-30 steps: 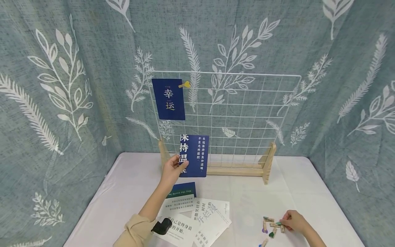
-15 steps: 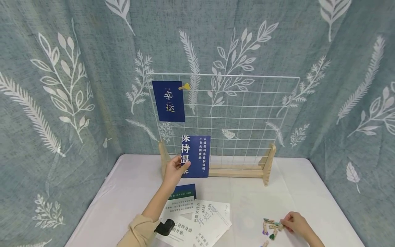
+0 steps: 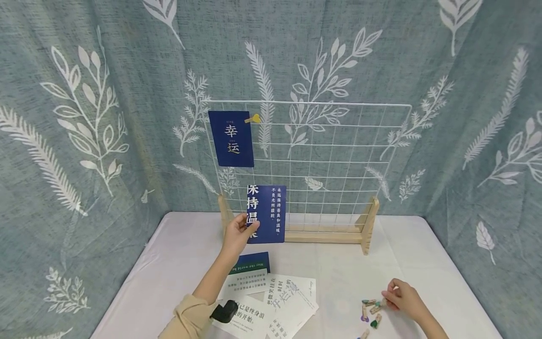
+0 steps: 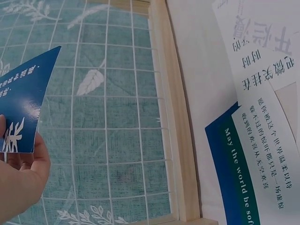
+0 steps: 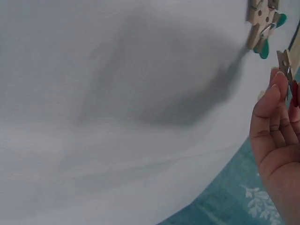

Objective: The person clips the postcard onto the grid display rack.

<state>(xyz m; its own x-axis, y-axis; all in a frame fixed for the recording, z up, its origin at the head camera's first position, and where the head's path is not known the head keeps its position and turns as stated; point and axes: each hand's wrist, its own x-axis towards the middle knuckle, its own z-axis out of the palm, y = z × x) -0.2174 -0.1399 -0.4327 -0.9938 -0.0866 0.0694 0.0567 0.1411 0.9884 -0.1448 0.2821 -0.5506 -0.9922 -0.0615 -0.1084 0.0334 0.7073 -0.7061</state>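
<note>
My left hand (image 3: 235, 235) pinches a dark blue postcard (image 3: 271, 212) with white characters, upright in front of the lower left of a white wire grid (image 3: 330, 160). In the left wrist view the same postcard (image 4: 28, 103) stands between thumb and fingers, apart from the grid as far as I can tell. At the front right my right hand (image 3: 404, 300) is raised a little over the table. The right wrist view has a small wooden clothespin (image 5: 285, 65) with a red ornament pinched in its fingertips. Several loose clothespins (image 3: 376, 308) lie just left of that hand.
A blue card (image 3: 232, 153) hangs at the grid's upper left from a clothespin with a yellow heart (image 3: 255, 118). Wooden feet (image 3: 370, 226) hold up the grid. Overlapping postcards (image 3: 292, 292) lie on the white table (image 3: 338, 273); a leaf-patterned curtain (image 3: 127, 117) surrounds it.
My right hand has lifted slightly off the clothespin pile with one clothespin between its fingers. The left hand with the postcard has stayed nearly in place.
</note>
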